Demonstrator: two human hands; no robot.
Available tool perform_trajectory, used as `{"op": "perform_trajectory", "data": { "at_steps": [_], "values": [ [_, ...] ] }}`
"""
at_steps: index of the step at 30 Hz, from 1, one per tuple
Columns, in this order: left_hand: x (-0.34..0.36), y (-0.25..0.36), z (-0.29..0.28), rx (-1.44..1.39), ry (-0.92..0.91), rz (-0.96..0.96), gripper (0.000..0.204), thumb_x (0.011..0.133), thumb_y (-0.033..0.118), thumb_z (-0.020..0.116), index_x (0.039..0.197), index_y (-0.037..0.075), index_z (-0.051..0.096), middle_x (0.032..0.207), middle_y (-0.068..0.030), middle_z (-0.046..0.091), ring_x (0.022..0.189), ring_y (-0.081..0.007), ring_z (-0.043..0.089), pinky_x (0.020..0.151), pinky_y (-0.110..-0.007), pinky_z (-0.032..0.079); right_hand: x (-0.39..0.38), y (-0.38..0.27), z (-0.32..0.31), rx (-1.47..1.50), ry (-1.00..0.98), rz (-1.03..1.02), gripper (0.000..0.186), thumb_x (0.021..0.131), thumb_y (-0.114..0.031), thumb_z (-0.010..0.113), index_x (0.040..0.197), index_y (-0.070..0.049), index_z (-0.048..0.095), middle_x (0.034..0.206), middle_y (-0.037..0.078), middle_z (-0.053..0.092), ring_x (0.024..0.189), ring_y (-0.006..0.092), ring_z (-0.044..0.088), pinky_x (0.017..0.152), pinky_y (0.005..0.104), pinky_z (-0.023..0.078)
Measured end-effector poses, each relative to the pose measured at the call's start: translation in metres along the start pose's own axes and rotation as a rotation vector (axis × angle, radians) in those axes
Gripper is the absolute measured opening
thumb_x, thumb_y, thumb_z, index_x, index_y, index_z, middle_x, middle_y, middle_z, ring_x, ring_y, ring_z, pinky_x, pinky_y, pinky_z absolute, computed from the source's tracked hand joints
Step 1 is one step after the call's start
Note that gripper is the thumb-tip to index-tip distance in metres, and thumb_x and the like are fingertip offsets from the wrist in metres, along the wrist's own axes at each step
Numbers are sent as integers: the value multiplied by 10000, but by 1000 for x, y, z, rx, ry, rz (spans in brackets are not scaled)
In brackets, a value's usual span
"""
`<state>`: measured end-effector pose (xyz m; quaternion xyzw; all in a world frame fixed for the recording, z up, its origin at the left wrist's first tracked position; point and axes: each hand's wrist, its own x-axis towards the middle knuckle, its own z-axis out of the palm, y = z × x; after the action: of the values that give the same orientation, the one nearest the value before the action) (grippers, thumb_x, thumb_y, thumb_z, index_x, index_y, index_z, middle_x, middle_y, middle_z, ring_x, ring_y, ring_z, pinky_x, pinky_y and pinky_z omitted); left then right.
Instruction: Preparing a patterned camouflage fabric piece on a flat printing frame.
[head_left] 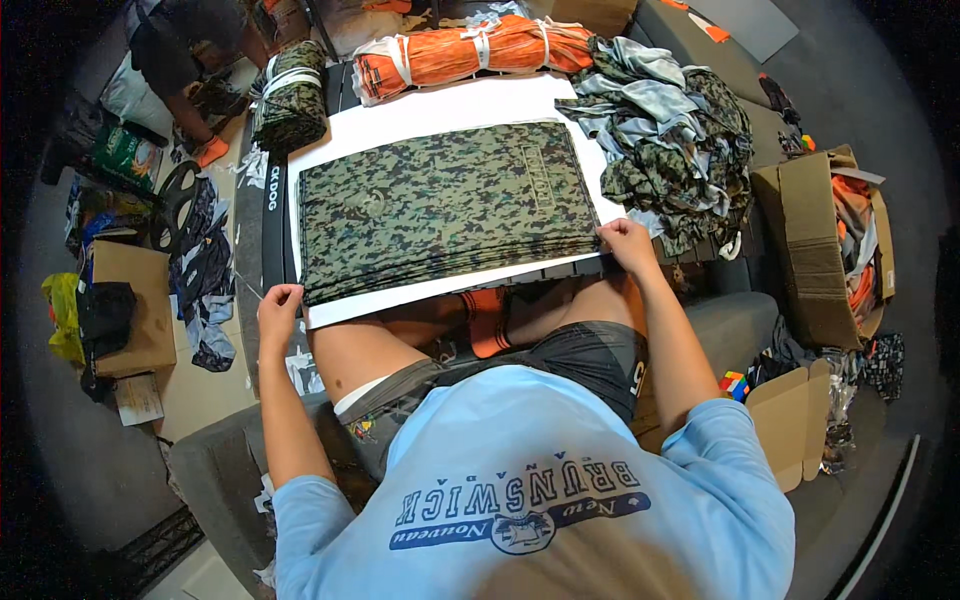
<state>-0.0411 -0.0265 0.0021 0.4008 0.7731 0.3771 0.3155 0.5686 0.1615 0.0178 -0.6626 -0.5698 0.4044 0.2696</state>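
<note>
A flat stack of camouflage cloth pieces (440, 200) lies in front of me, its layered edges showing along the near side. Beneath it, a large white sheet (425, 112) sticks out on all sides. My left hand (280, 302) pinches the near left corner of the cloth, fingers closed. At the near right corner my right hand (628, 243) is closed in a pinch on the cloth too. The edge between both hands looks straight. How many layers the fingers hold is hidden.
Behind the stack lie a tied camouflage bundle (291, 98) and a long orange bundle (475, 55). Crumpled camouflage cloth (675, 140) is heaped at the right. Cardboard boxes (800, 235) stand beside the grey sofa (715, 325). Another person's leg (185, 105) shows at far left.
</note>
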Motion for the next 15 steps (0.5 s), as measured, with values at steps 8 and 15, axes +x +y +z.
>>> {"op": "perform_trajectory", "data": {
  "at_steps": [8, 15],
  "values": [
    [-10, 3, 3, 76, 50, 52, 205, 912, 193, 669, 976, 3, 712, 862, -37, 682, 780, -124, 575, 752, -238, 465, -2, 5, 7, -144, 26, -35, 217, 861, -246, 681, 765, -53, 649, 657, 11, 600, 582, 158, 504, 579, 279, 426],
    [-14, -16, 1, 94, 153, 74, 212, 901, 211, 685, 948, 5, 711, 822, -36, 661, 715, -125, 552, 686, -242, 459, -14, -1, 17, -308, 54, -74, 210, 859, -263, 673, 794, -63, 663, 659, 15, 602, 580, 169, 499, 584, 298, 424]
  ]
}}
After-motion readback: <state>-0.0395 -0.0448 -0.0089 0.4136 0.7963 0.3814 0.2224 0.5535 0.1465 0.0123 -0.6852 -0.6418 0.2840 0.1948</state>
